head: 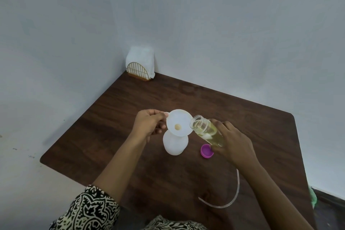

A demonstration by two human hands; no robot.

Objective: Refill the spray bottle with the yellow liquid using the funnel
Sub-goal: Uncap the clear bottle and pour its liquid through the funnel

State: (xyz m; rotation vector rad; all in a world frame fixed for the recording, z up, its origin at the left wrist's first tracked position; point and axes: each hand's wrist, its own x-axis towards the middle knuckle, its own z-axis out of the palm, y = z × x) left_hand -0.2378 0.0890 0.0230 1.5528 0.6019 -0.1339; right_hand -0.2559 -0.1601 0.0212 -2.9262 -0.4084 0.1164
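A white spray bottle [175, 144] without its head stands upright in the middle of the brown table. A white funnel [179, 122] sits in its neck, a little yellow showing at the funnel's hole. My left hand [149, 124] pinches the funnel's tab on its left rim. My right hand [233, 144] grips a clear bottle of yellow liquid [207, 129], tilted with its open mouth over the funnel's right rim. No stream is visible.
A purple cap [206, 151] lies on the table [130, 117] right of the spray bottle. A clear curved tube [231, 201] lies near the front right. A gold napkin holder with white napkins [140, 66] stands in the far corner against the walls.
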